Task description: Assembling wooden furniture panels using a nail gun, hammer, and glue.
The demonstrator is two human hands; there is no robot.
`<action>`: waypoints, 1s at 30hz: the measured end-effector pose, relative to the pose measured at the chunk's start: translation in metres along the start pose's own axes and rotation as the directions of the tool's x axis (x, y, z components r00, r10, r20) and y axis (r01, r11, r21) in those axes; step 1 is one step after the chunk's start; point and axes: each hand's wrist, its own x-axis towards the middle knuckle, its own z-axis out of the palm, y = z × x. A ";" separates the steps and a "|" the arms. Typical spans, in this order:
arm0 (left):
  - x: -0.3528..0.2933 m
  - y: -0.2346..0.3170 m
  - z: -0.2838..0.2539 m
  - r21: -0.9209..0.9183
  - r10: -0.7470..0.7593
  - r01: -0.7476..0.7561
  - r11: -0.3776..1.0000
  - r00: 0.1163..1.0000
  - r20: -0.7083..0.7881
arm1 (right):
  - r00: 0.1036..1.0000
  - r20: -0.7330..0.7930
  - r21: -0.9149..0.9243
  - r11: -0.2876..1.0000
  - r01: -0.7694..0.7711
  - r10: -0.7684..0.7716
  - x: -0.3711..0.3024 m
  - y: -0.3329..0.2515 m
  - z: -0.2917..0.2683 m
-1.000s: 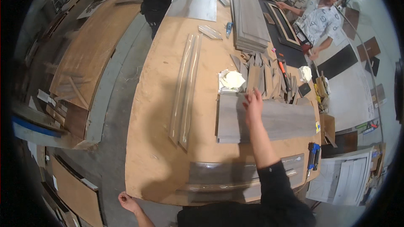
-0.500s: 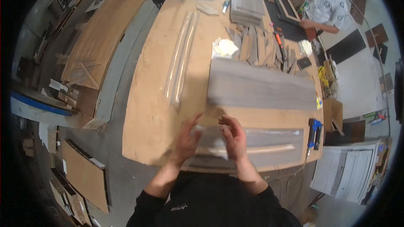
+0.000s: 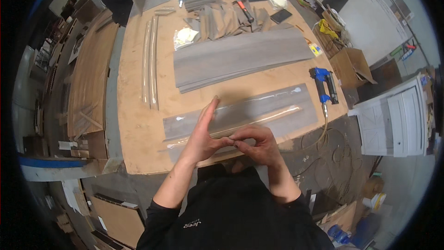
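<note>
Over the near edge of the table, my left hand [image 3: 205,134] has its fingers stretched out and its thumb pointing right. My right hand [image 3: 259,146] is curled, thumb and fingertips closed in a pinch at the tip of my left thumb. Whether something small lies between them I cannot make out. Below the hands lies a grey board [image 3: 296,118] with white glue on it. A narrow wooden strip [image 3: 273,115] runs along it, partly covered by my hands. Just beyond rests a stack of long grey boards [image 3: 240,58].
A blue and black nail gun [image 3: 325,85] with a hose lies at the table's right edge. Two long strips [image 3: 150,65] lie at left. Farther back are grey offcuts [image 3: 222,22], an orange-handled hammer [image 3: 243,11] and crumpled white paper [image 3: 186,36]. Two other people work at the far end.
My hands have come together, the right fingertips now meeting my left thumb; before, they were apart. The view has shifted, so the table sits farther left and higher in the picture.
</note>
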 end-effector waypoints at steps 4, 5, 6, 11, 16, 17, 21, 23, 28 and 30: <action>-0.012 0.011 0.021 0.042 -0.017 0.015 0.999 0.999 0.043 | 0.999 -0.020 -0.077 0.996 0.033 -0.035 -0.028 0.001 -0.012; -0.016 0.012 0.025 0.042 -0.015 0.013 0.999 0.999 0.046 | 0.997 -0.062 -0.084 0.996 0.034 -0.039 -0.036 0.003 -0.010; -0.021 0.013 0.029 0.035 -0.015 0.013 0.999 0.999 0.050 | 0.994 -0.103 -0.092 0.995 0.034 -0.043 -0.043 0.006 -0.008; -0.043 -0.001 0.040 0.039 0.018 -0.022 0.999 0.996 0.092 | 0.959 -0.246 0.070 0.989 -0.129 0.142 -0.072 0.028 0.015; -0.072 -0.029 0.040 -0.392 -0.166 0.250 0.886 0.958 0.235 | 0.810 -0.375 0.394 0.869 -0.301 0.451 -0.072 0.047 0.015; -0.079 -0.036 0.041 -0.399 -0.177 0.261 0.879 0.956 0.234 | 0.833 -0.435 0.202 0.939 -0.279 0.341 -0.069 0.050 0.015; -0.089 -0.039 0.045 -0.787 -0.128 0.360 0.501 0.930 0.345 | 0.934 -0.356 -0.340 0.924 -0.173 0.044 -0.048 0.046 0.019; -0.086 -0.029 0.040 -0.804 -0.109 0.363 0.470 0.928 0.355 | 0.955 -0.289 -0.499 0.862 -0.089 -0.068 -0.039 0.037 0.036; -0.094 -0.038 0.027 -0.781 -0.125 0.420 0.462 0.903 0.412 | 0.950 -0.311 -0.545 0.821 -0.172 -0.007 -0.031 0.042 0.060; -0.096 -0.041 0.020 -0.756 -0.125 0.414 0.507 0.903 0.410 | 0.945 -0.319 -0.538 0.808 -0.240 0.068 -0.030 0.046 0.062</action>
